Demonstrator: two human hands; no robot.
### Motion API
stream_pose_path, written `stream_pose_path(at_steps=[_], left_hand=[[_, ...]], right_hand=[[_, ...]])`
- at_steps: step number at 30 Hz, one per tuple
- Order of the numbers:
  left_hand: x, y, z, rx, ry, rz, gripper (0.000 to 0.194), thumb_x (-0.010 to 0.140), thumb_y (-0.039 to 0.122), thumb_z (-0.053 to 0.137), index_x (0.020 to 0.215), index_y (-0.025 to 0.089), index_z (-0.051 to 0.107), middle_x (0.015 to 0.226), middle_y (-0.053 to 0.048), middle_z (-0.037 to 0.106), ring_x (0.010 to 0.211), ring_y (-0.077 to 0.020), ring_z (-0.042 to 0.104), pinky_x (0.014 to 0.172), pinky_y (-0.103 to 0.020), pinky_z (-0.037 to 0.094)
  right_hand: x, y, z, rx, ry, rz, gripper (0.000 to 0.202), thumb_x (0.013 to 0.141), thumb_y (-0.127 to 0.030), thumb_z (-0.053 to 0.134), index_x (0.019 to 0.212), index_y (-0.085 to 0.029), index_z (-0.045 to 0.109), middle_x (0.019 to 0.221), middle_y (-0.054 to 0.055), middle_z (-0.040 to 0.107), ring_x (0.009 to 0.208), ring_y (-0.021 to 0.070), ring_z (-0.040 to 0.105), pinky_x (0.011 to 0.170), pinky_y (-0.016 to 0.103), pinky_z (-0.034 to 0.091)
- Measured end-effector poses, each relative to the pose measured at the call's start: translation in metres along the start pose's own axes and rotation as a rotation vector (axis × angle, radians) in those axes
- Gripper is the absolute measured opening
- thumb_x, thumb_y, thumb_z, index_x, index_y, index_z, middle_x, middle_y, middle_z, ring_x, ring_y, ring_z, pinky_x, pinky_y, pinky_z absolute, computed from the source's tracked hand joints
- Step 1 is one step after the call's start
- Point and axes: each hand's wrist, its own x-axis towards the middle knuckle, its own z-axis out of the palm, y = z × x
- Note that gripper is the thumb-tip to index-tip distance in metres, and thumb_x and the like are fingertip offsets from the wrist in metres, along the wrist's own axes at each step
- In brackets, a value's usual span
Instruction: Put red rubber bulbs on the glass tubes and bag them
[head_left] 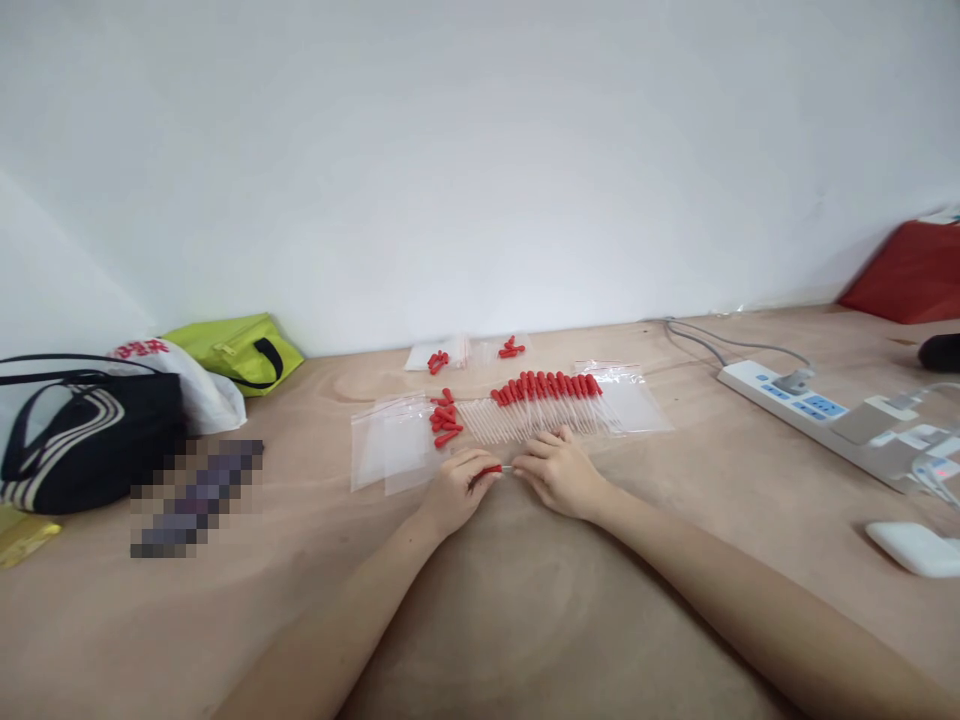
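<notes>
Between the fingers of my left hand (459,490) is a small red cap (490,469), closed in a pinch. My right hand (559,474) pinches a thin white stick (508,468), whose tip meets the cap's open end; how deep it sits I cannot tell. Just beyond my hands lies a row of white sticks (484,420), and many at the right carry red caps (547,385). Left of the row, loose red caps (445,420) rest in a small pile partly on clear plastic bags (371,445).
More red caps (438,361) lie on bags near the wall. At right are a white power strip (817,410) with plugs and a white case (915,548). A black bag (90,440), a white plastic bag (199,385) and a lime-green bag (232,345) stand at left.
</notes>
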Motion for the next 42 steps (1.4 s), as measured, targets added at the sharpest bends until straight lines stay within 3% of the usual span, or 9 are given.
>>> stream_pose_path(at_steps=[4, 7, 10, 15, 23, 26, 30, 36, 42], left_hand=[[-0.001, -0.006, -0.007, 0.149, 0.141, -0.039, 0.018, 0.076, 0.025, 0.06, 0.093, 0.019, 0.061, 0.09, -0.006, 0.061, 0.088, -0.0205, 0.054, 0.081, -0.036, 0.043], [-0.003, -0.011, -0.011, 0.252, 0.21, -0.178, 0.021, 0.072, 0.024, 0.063, 0.092, 0.02, 0.06, 0.093, -0.006, 0.057, 0.091, -0.022, 0.052, 0.082, -0.038, 0.042], [-0.004, -0.016, -0.011, 0.244, 0.173, -0.281, 0.02, 0.071, 0.022, 0.063, 0.089, 0.019, 0.058, 0.091, -0.005, 0.055, 0.089, -0.021, 0.053, 0.079, -0.035, 0.044], [-0.003, -0.018, -0.008, 0.187, 0.08, -0.324, 0.017, 0.073, 0.023, 0.06, 0.088, 0.017, 0.056, 0.087, -0.004, 0.057, 0.083, -0.0191, 0.055, 0.074, -0.033, 0.046], [-0.002, -0.022, -0.005, 0.13, 0.039, -0.338, 0.013, 0.076, 0.017, 0.056, 0.088, 0.016, 0.057, 0.077, -0.003, 0.06, 0.072, -0.0163, 0.057, 0.066, -0.029, 0.047], [-0.003, -0.023, -0.005, 0.154, 0.051, -0.323, 0.018, 0.079, 0.015, 0.051, 0.096, 0.015, 0.057, 0.083, -0.005, 0.058, 0.077, -0.0173, 0.056, 0.071, -0.031, 0.047], [-0.004, -0.022, -0.006, 0.176, 0.077, -0.269, 0.025, 0.084, 0.014, 0.041, 0.104, 0.015, 0.056, 0.082, -0.006, 0.054, 0.078, -0.0171, 0.055, 0.073, -0.031, 0.046], [-0.002, -0.02, -0.006, 0.13, 0.122, -0.312, 0.017, 0.083, 0.017, 0.041, 0.096, 0.017, 0.052, 0.085, -0.005, 0.055, 0.079, -0.0171, 0.054, 0.072, -0.031, 0.045], [-0.001, -0.014, -0.005, 0.0, 0.136, -0.431, 0.007, 0.077, 0.021, 0.049, 0.081, 0.019, 0.044, 0.067, 0.003, 0.05, 0.055, -0.0105, 0.049, 0.053, -0.022, 0.041]], right_hand=[[0.003, 0.006, -0.01, -0.091, -0.004, 0.082, 0.023, 0.084, -0.022, 0.042, 0.08, -0.019, 0.064, 0.079, 0.007, 0.063, 0.082, 0.0189, 0.048, 0.071, 0.034, 0.021], [0.013, 0.016, -0.014, -0.027, 0.075, 0.393, 0.022, 0.082, -0.025, 0.043, 0.079, -0.02, 0.064, 0.083, 0.006, 0.065, 0.083, 0.0189, 0.051, 0.072, 0.033, 0.022], [0.033, 0.026, -0.011, 0.052, 0.14, 0.664, 0.023, 0.082, -0.028, 0.042, 0.085, -0.021, 0.064, 0.086, 0.004, 0.067, 0.085, 0.0194, 0.055, 0.074, 0.033, 0.024], [0.066, 0.029, 0.006, 0.036, 0.16, 0.866, 0.026, 0.079, -0.028, 0.046, 0.099, -0.018, 0.057, 0.082, 0.007, 0.067, 0.086, 0.0221, 0.057, 0.076, 0.034, 0.025], [0.074, 0.032, 0.018, 0.005, 0.159, 0.923, 0.021, 0.078, -0.032, 0.047, 0.088, -0.017, 0.058, 0.078, 0.007, 0.066, 0.078, 0.0213, 0.059, 0.075, 0.035, 0.023], [0.072, 0.027, 0.018, -0.008, 0.186, 0.825, 0.022, 0.079, -0.037, 0.047, 0.083, -0.02, 0.06, 0.082, 0.005, 0.067, 0.081, 0.0203, 0.058, 0.077, 0.036, 0.022], [0.073, 0.017, 0.021, -0.04, 0.115, 0.678, 0.02, 0.077, -0.034, 0.049, 0.077, -0.021, 0.064, 0.085, 0.005, 0.067, 0.085, 0.0201, 0.056, 0.078, 0.036, 0.021], [0.077, 0.01, 0.023, -0.103, 0.007, 0.733, 0.023, 0.075, -0.03, 0.048, 0.078, -0.017, 0.067, 0.081, 0.011, 0.067, 0.081, 0.0222, 0.057, 0.076, 0.037, 0.023], [0.083, 0.004, 0.022, -0.099, -0.061, 0.791, 0.026, 0.074, -0.031, 0.047, 0.074, -0.013, 0.066, 0.077, 0.013, 0.066, 0.075, 0.0229, 0.059, 0.078, 0.039, 0.023]])
